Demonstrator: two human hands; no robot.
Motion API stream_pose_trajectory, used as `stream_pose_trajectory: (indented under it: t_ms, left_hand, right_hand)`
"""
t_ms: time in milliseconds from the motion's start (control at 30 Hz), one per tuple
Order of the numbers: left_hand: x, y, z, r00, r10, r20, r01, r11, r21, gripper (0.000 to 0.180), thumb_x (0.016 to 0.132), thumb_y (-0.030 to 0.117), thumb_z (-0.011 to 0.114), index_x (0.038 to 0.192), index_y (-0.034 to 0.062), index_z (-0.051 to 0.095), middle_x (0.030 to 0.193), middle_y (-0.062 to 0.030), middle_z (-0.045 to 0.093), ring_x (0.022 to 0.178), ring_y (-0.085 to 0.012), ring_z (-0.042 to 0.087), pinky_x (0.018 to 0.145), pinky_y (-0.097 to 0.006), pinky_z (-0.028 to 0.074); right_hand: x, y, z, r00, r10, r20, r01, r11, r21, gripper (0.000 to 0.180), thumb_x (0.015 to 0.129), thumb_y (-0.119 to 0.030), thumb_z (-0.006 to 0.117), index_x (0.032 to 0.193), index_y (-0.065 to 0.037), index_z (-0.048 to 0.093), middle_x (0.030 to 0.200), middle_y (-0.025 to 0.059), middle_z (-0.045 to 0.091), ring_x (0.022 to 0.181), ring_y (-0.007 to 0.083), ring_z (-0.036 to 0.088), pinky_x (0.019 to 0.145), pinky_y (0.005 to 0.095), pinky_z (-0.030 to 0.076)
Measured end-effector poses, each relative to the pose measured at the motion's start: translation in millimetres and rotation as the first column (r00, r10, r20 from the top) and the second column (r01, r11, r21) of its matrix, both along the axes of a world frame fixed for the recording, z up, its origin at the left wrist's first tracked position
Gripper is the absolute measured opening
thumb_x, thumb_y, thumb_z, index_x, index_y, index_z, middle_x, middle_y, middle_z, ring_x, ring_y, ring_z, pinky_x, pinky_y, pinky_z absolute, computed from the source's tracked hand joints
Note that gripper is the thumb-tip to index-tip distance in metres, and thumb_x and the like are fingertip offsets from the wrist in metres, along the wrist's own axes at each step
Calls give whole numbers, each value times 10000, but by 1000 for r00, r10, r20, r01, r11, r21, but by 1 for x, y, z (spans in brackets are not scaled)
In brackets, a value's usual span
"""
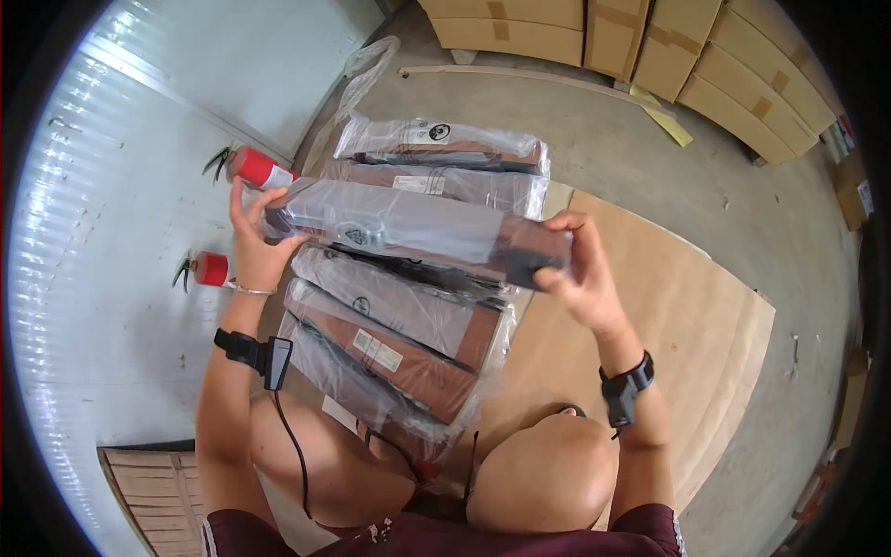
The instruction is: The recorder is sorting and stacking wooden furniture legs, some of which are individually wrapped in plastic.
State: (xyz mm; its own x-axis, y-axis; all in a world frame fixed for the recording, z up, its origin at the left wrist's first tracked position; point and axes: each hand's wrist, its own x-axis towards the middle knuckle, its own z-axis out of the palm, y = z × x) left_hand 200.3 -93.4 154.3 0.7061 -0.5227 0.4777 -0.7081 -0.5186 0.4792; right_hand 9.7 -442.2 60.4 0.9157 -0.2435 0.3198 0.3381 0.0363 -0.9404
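Observation:
Between my hands is a long flat package (418, 223), brown with dark ends, in clear plastic film. My left hand (255, 237) grips its left end, thumb and fingers spread around it. At the right end, my right hand (585, 274) holds it with the thumb on the near side and fingers over the far edge. Several similar wrapped packages lie in a row under and around it: a labelled one (376, 353) on the near side, another (436, 144) at the far end. What is inside the film cannot be made out clearly.
Two red fire extinguishers (255, 169) stand at the left by a pale wall (139, 278). A plywood sheet (650, 343) lies on the floor to the right. Stacked cardboard boxes (520, 37) line the back. Near the lower left is a slatted wooden pallet (153, 492).

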Motion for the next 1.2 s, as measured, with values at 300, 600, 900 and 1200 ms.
stream_pose_trajectory:
  t_ms: [300,600,900,1200]
  left_hand:
    - [36,37,-74,809,217,-547,-390,894,-222,949,793,14,657,1420,73,-53,1065,-146,579,920,-189,608,782,-272,494]
    - [38,32,-86,583,658,-476,-694,708,129,902,843,482,554,1422,-4,63,1317,-300,406,1226,-396,413,1024,-393,304]
    - [43,60,-92,549,718,-428,-626,693,359,882,841,549,512,1414,-18,155,1382,-300,330,1270,-407,359,1039,-384,296]
    - [23,107,-108,270,376,-887,-550,816,178,763,876,563,479,1440,129,207,1422,-101,334,1254,-244,380,1019,-382,315]
  right_hand:
    - [18,34,-14,961,-32,275,248,542,-803,607,663,-254,770,1161,-51,488,1171,159,527,1127,312,457,935,434,364]
    - [5,45,-36,924,-277,263,380,609,-696,797,739,-523,664,1319,-56,380,1379,202,349,1259,405,318,1014,520,243]
    - [-20,48,-76,877,-45,479,389,651,-652,935,722,-744,490,1371,-93,323,1408,207,323,1315,401,252,1046,549,177]
    - [-23,70,-99,900,-138,414,387,691,-610,954,706,-750,490,1364,-85,307,1375,218,362,1300,403,280,1040,539,199]
